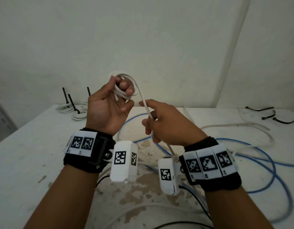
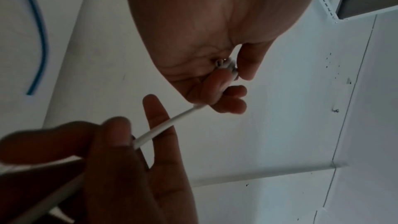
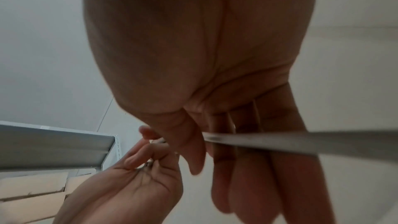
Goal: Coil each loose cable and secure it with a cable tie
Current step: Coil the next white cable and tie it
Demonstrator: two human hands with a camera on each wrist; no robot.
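A white cable is partly wound into a small coil point(image 1: 126, 80) held up above the table. My left hand point(image 1: 120, 85) grips the coil, thumb on one side and curled fingers point(image 2: 226, 89) through the loops. From the coil a straight strand point(image 1: 143, 100) runs down into my right hand point(image 1: 147, 113), which pinches it between thumb and fingers and lets it trail past the wrist to the table. In the left wrist view the strand point(image 2: 168, 123) stretches between both hands. It crosses my right palm as a blurred strand point(image 3: 290, 142) in the right wrist view.
Two white coils point(image 1: 77, 111) bound with black ties lie at the back left of the white table point(image 1: 35, 146). Loose black cable ties point(image 1: 266, 113) lie at the back right. A blue cable point(image 1: 258, 156), another white cable point(image 1: 242, 125) and a black cable point(image 1: 197, 200) sprawl across the table.
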